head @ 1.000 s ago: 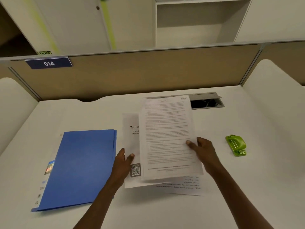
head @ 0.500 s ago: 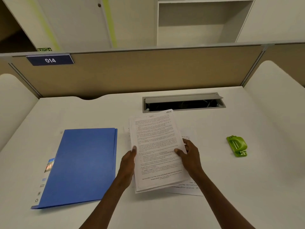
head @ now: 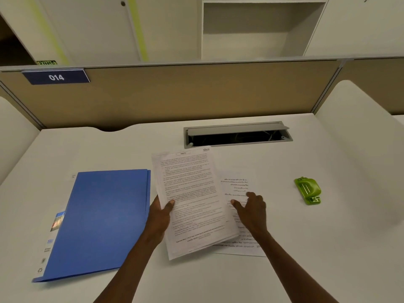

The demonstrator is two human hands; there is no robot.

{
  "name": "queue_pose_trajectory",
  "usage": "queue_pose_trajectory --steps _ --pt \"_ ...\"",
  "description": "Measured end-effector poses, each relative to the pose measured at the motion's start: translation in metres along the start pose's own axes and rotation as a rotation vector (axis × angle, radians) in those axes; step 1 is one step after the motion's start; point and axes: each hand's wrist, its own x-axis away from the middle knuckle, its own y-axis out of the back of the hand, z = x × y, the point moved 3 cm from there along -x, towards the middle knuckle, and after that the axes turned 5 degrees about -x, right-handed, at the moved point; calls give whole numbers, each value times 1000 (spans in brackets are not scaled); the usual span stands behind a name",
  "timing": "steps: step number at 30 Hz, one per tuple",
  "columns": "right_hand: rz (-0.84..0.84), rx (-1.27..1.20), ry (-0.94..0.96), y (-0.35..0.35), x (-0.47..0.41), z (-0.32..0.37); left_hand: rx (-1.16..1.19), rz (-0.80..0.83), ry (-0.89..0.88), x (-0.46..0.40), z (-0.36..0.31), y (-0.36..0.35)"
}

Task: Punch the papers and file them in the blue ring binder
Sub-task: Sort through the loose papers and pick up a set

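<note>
Head view: papers (head: 192, 200) are clenched in the left hand (head: 160, 213) at centre; the right hand (head: 251, 209), released, rests on a stray sheet (head: 242, 248). Gathering is underway; next, the green punch (head: 307, 190) at three o'clock is needed. The blue ring binder (head: 100, 221) lies closed at nine o'clock on the surface (head: 306, 259).

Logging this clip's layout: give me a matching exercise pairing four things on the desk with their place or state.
Things:
1. blue ring binder
2. green hole punch
3. stack of papers
4. cable hatch

Places or states:
A. lid propped open, at the desk's far edge
B. held in the left hand
C. closed, flat on the desk's left side
D. alone on the desk's right side, untouched

Pairs: 1-C, 2-D, 3-B, 4-A
</note>
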Motion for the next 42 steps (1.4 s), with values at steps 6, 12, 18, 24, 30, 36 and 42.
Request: queue_pose_trajectory --steps 6,12,18,24,30,36,42 --pt "-21 383 -63 -3 4 -20 -43 -72 -9 -4 9 26" --pt "-7 411 -178 -2 -7 -12 -65 -94 -37 -5 9 40" --pt "47 268 -325 2 -16 -14 -90 -108 -55 -4 1 53" --pt "22 89 -363 12 -12 -22 -133 -129 -73 -6 -5 69" --pt "-127 36 -111 37 -5 -7 -156 -133 -88 -15 -13 79" --pt "-289 -31 176 92 6 49 -139 -126 -105 -21 -21 77" --pt "-146 -353 288 116 13 102 -75 -68 -91 -17 -21 72"
